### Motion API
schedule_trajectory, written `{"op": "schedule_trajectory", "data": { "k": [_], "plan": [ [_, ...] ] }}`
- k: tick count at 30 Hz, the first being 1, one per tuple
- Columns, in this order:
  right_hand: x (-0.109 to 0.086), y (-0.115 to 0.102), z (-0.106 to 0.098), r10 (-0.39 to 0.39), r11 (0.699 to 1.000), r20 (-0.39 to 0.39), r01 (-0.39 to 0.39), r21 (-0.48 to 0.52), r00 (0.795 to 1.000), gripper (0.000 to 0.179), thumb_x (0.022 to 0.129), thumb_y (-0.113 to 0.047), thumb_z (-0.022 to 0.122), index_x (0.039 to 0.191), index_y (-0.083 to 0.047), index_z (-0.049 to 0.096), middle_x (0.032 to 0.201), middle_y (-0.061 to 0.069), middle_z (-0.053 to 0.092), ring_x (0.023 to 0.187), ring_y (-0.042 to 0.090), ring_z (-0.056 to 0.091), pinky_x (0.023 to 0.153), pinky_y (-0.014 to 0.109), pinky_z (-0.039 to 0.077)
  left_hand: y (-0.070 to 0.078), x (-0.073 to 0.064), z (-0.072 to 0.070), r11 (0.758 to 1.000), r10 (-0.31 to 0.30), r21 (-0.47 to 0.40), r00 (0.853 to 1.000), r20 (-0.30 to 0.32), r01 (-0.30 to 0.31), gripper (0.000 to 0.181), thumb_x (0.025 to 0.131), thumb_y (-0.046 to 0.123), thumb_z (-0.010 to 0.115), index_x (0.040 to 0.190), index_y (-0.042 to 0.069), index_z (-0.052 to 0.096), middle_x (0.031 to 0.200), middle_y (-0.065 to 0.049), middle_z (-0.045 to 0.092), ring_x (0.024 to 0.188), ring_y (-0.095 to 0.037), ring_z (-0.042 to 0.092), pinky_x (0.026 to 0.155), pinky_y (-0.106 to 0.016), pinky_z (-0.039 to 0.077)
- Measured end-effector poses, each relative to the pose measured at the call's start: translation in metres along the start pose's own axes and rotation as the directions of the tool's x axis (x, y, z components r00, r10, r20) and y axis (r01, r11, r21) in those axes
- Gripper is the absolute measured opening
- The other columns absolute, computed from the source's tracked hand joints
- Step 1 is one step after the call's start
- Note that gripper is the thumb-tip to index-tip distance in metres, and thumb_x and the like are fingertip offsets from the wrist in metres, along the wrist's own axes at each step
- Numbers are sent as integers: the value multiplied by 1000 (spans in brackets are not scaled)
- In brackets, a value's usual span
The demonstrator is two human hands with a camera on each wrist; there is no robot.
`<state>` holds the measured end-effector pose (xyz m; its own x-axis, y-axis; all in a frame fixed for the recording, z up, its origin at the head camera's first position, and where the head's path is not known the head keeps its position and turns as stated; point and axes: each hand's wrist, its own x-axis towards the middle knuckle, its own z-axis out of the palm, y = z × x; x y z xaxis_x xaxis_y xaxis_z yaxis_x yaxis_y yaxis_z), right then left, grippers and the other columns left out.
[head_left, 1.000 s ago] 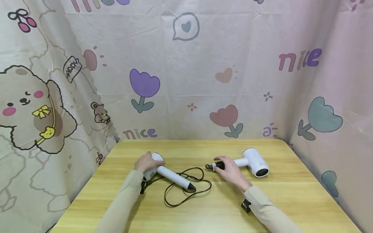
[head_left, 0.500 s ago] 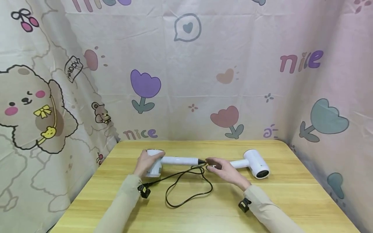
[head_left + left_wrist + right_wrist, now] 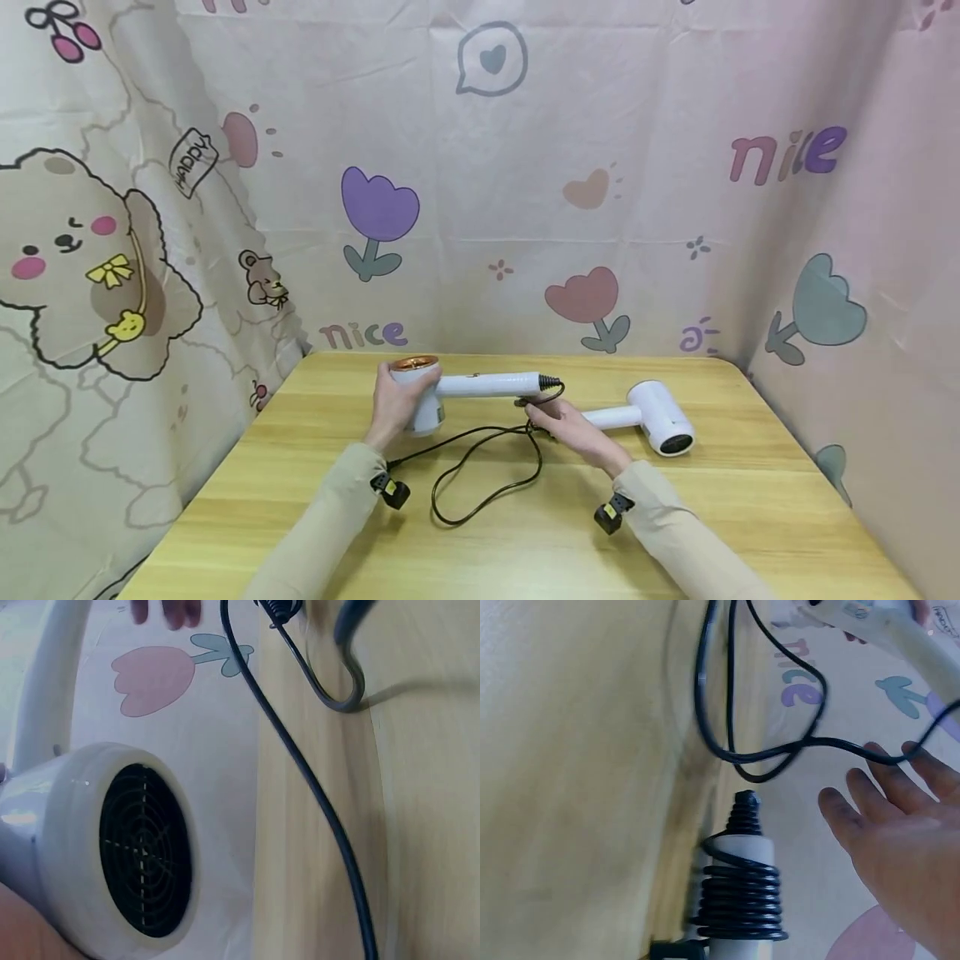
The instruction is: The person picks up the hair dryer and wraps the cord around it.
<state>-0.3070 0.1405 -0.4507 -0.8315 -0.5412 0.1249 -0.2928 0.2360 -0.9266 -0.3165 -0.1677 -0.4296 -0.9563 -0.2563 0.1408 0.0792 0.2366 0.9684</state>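
My left hand (image 3: 397, 404) grips the barrel of a white hair dryer (image 3: 487, 384), lifted off the table with its copper-coloured end up and its handle pointing right. In the left wrist view the dark round grille (image 3: 146, 851) shows. My right hand (image 3: 566, 429) is just below the handle's end, by the black cord (image 3: 447, 522). The right wrist view shows its fingers (image 3: 877, 787) extended and spread, the cord passing across the fingertips. Behind the right hand lies a second white hair dryer (image 3: 660, 417), its wound cord (image 3: 742, 904) coiled round the handle.
The wooden table (image 3: 675, 533) has a printed curtain (image 3: 480, 208) at its back and sides. The cord makes a loose loop on the tabletop between my arms. A black camera (image 3: 390, 490) is strapped to my left wrist, another (image 3: 613, 512) to my right.
My left hand has turned the hair dryer so its handle points right and has raised it off the table. The right hand has left the second dryer's handle and moved left toward the cord.
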Motion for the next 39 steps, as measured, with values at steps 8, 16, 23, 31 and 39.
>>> {"op": "schedule_trajectory", "data": {
  "k": [8, 16, 23, 31, 39],
  "plan": [
    [1, -3, 0, 41, 977, 67, -54, 204, 997, 44, 103, -40, 46, 120, 1, 54, 73, 6, 53, 74, 20, 63, 78, 34, 58, -2, -4, -3, 998, 32, -46, 999, 27, -30, 94, 75, 42, 83, 143, 5, 30, 130, -22, 48, 107, -39, 60, 80, -45, 60],
    [3, -16, -14, 128, 968, 28, -132, 212, 991, 57, 91, -24, 70, 139, -6, 45, 94, 1, 59, 69, 8, 52, 64, 25, 44, -5, -8, -13, 990, 142, 9, 990, 14, -142, 91, 73, 34, 86, 143, 7, 33, 129, -19, 51, 110, -36, 57, 90, -50, 55],
    [5, -34, -29, 72, 988, -92, -84, -129, 993, 77, 80, -22, 81, 146, -12, 42, 110, 13, 67, 90, 16, 64, 84, 35, 52, -1, -7, -20, 973, 220, 46, 968, 118, -226, 100, 69, 25, 90, 147, 7, 30, 133, -17, 50, 114, -36, 55, 97, -53, 49],
    [6, -38, -30, -125, 801, -137, 18, -598, 983, 77, 70, -29, 88, 137, -12, 54, 100, 0, 70, 89, 13, 64, 88, 41, 53, 1, -10, -16, 947, 292, 87, 940, 175, -311, 97, 70, 17, 89, 146, 8, 29, 135, -18, 49, 116, -37, 54, 97, -54, 49],
    [9, -35, -26, -156, 719, -106, 39, -694, 982, 96, 66, -25, 92, 147, -13, 42, 101, 1, 70, 107, 29, 59, 101, 51, 45, 8, -11, -13, 924, 339, 114, 919, 203, -366, 93, 69, 14, 89, 143, 10, 33, 132, -17, 53, 114, -37, 56, 97, -55, 49]
  ]
}}
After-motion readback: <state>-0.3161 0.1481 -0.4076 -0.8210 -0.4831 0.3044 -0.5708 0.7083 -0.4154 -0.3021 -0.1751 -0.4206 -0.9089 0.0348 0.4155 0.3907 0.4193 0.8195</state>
